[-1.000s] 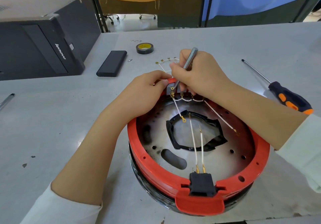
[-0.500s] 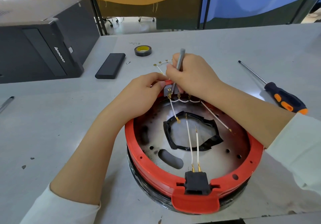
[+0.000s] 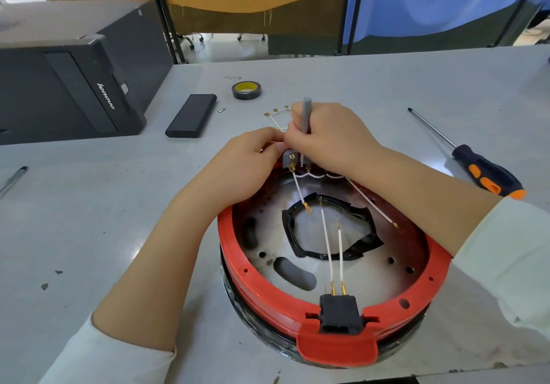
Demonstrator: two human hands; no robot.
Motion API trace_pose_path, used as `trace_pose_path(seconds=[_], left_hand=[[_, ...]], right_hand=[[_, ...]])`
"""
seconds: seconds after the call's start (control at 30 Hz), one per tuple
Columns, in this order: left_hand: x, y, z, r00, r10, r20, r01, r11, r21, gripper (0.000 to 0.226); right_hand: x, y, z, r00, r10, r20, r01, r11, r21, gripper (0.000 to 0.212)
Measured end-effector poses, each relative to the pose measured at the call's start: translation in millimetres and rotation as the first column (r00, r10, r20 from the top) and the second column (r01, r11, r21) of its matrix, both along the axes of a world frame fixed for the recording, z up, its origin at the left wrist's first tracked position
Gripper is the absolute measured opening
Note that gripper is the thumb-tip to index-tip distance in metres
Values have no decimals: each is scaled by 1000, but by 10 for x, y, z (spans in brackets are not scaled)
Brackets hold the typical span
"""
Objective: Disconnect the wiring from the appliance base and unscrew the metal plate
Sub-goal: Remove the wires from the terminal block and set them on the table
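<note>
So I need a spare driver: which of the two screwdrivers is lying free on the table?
The orange-and-black-handled screwdriver at the right; the slim grey one is gripped in the right hand.

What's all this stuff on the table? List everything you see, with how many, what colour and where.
Round appliance base with red plastic rim: one, red and black, front centre of the table.
Metal plate: one, silver, inside the rim.
White wires with gold terminals: several, across the plate.
Black plug socket: one, at the near rim.
Thin grey screwdriver: one, upright in the right hand.
Orange-and-black screwdriver: one, lying on the right.
Black tape roll: one, far centre.
Flat black box: one, left of the tape.
Black computer tower: one, far left.
Hands: left hand steadies the far rim; right hand grips the grey screwdriver.
</note>
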State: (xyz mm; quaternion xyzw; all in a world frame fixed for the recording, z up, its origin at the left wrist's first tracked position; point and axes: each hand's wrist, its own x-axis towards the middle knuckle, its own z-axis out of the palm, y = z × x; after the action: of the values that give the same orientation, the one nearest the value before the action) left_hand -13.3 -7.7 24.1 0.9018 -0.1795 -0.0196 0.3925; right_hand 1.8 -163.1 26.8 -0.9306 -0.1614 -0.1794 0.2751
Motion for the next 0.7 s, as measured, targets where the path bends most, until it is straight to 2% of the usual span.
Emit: trace_pose_path(seconds=[0.03,0.07,0.17,0.23,0.33,0.47,0.7], left_hand=[[1,1,1,1000,2,2,-2,1000,6,23],[1,2,2,1000,4,1,-4,1000,7,22],[2,3,-2,1000,5,-14,-5,1000,2,26],[-4,4,2,1000,4,-13,-4,1000,0,28],[-4,0,4,1000,-3,0,3,1000,-7,26],[22,3,-5,1000,3,19,-3,999,39,23],[23,21,-6,1000,8,29,-8,1000,13,28]], right_hand=[[-2,-4,-9,1000,-5,7,5,1000,-28,37],[-2,-19,-15,1000,1,10,-1,1000,11,38],[-10,-77,-5,996,70,56,-82,963,255,40],[-48,-71,9,981,125,150,-163,945,282,42],[-128,-5,28,950,219,221,-255,955,150,38],[-196,39,49,940,211,267,-196,977,-85,31],[-234,67,65,951,215,221,-167,961,-219,27]])
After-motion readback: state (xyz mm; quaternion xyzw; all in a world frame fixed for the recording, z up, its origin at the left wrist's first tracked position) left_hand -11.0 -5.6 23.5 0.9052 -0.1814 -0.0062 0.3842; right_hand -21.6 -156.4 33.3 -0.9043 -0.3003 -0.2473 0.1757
